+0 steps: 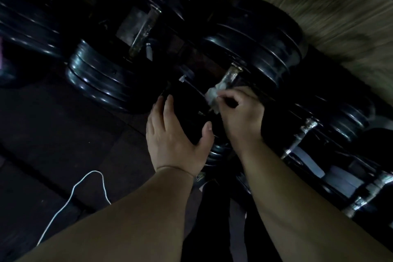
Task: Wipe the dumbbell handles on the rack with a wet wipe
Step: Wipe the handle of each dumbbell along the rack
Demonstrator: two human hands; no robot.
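Note:
Black dumbbells lie side by side on a dark rack. My right hand (240,115) grips a crumpled white wet wipe (213,97) and holds it against the lower part of a metal dumbbell handle (230,75). The far head of that dumbbell (265,47) is a stack of shiny black plates. My left hand (174,136) rests on the near black head (187,110) of the same dumbbell, fingers spread over its top and thumb on its right side.
Another dumbbell with a metal handle (141,34) lies to the left, its near head (106,78) close to my left hand. More chrome handles (302,136) run off to the right. A white cord (85,185) trails over the dark floor. A pale straw-like mat (331,2) is at top right.

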